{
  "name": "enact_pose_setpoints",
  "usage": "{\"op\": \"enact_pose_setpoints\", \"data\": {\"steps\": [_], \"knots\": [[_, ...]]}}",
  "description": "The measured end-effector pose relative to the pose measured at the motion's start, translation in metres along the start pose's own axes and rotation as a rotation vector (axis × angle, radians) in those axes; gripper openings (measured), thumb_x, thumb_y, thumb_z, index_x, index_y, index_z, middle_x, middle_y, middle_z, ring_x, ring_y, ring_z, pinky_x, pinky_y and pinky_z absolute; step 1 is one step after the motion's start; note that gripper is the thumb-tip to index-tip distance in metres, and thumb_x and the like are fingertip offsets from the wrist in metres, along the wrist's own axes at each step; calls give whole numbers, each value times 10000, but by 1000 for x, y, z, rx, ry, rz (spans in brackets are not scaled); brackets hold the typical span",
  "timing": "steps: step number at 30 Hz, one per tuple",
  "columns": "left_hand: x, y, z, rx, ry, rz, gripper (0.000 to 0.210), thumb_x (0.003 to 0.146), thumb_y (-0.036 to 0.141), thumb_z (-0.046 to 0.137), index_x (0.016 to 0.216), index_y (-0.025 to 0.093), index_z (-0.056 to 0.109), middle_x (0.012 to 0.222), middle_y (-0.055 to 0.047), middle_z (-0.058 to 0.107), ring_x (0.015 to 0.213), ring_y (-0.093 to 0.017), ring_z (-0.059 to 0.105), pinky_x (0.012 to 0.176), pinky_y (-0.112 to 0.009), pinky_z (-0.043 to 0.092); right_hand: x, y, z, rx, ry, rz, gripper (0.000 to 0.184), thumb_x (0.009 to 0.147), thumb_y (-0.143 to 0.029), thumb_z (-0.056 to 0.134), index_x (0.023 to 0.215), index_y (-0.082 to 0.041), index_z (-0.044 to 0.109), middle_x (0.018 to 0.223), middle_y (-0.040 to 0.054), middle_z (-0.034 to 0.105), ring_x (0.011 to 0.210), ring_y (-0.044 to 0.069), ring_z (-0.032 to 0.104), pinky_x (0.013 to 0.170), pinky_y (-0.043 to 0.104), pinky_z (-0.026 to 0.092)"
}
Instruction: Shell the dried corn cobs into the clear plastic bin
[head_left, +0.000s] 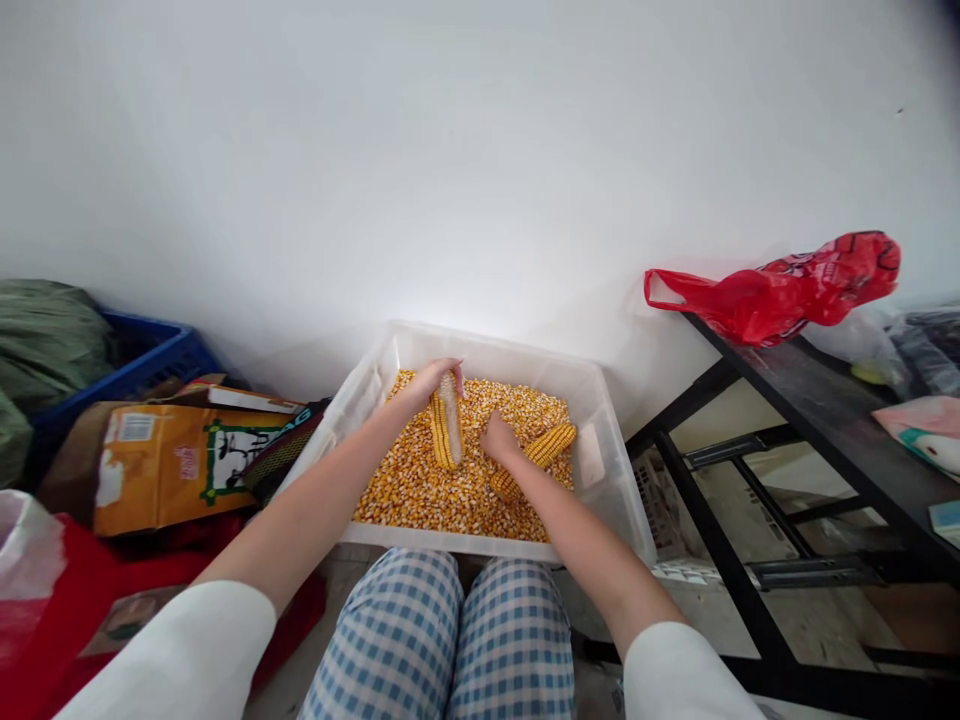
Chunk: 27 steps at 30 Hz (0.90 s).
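My left hand point(439, 378) is closed around the top of an ear of corn point(444, 440), which it holds upright over the tub. One side of that ear is stripped to the pale cob, while rows of yellow kernels remain on the other. Just right of it, my right hand point(498, 438) is curled closed low over the loose corn kernels point(420, 500); what its fingers hold, if anything, is hidden. Full yellow ears of corn point(551, 445) lie on the kernels beside and partly under my right wrist. A translucent plastic tub point(611, 450) contains all of this.
A white wall rises behind the tub. To the left are an orange cardboard box point(169, 465), a blue crate point(169, 350) and red bags point(90, 580). On the right, a red plastic bag point(795, 290) lies on a black metal-framed table point(840, 390). My knees touch the near side.
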<state>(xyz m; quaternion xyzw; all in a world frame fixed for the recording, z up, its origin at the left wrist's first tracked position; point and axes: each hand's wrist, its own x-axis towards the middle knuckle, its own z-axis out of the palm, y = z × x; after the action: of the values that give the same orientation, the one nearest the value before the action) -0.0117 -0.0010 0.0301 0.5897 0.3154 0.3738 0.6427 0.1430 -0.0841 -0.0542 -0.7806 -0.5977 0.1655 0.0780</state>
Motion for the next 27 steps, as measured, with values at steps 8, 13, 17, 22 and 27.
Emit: {"op": "enact_pose_setpoints", "data": {"steps": [8, 13, 17, 22, 27], "knots": [[0, 5, 1, 84, 87, 9, 303, 685, 430, 575, 833, 168, 612, 544, -44, 615, 482, -143, 517, 464, -213, 336, 9, 8, -10, 26, -1, -7, 247, 764, -315, 526, 912, -128, 591, 926, 135, 647, 876, 230, 603, 700, 276, 415], [-2, 2, 8, -52, 222, 74, 319, 717, 485, 500, 677, 174, 564, 426, -29, 537, 404, -157, 487, 436, -239, 331, 4, 7, -8, 46, 26, -3, 316, 770, -244, 528, 1064, -129, 516, 968, 136, 631, 904, 216, 594, 727, 281, 413], [-9, 13, 13, -27, 71, 132, 389, 737, 517, 481, 570, 173, 557, 425, -42, 532, 427, -169, 520, 503, -268, 392, 6, 7, -16, 160, 12, 67, 416, 732, -163, 537, 1136, -123, 445, 984, 140, 617, 895, 222, 590, 701, 279, 416], [-6, 17, 10, 71, -39, 22, 389, 719, 536, 526, 622, 168, 604, 458, -57, 568, 474, -171, 546, 519, -252, 395, 13, 14, -58, 257, -93, 58, 186, 783, -172, 435, 866, -104, 587, 644, 86, 601, 582, 174, 571, 542, 253, 389], [2, 7, 0, -27, 55, 15, 352, 693, 511, 575, 770, 168, 586, 549, -36, 604, 505, -159, 566, 528, -237, 395, -10, 1, -104, 453, -139, -231, 300, 858, -309, 341, 805, -157, 594, 548, -17, 488, 435, 93, 417, 453, 209, 313]]}}
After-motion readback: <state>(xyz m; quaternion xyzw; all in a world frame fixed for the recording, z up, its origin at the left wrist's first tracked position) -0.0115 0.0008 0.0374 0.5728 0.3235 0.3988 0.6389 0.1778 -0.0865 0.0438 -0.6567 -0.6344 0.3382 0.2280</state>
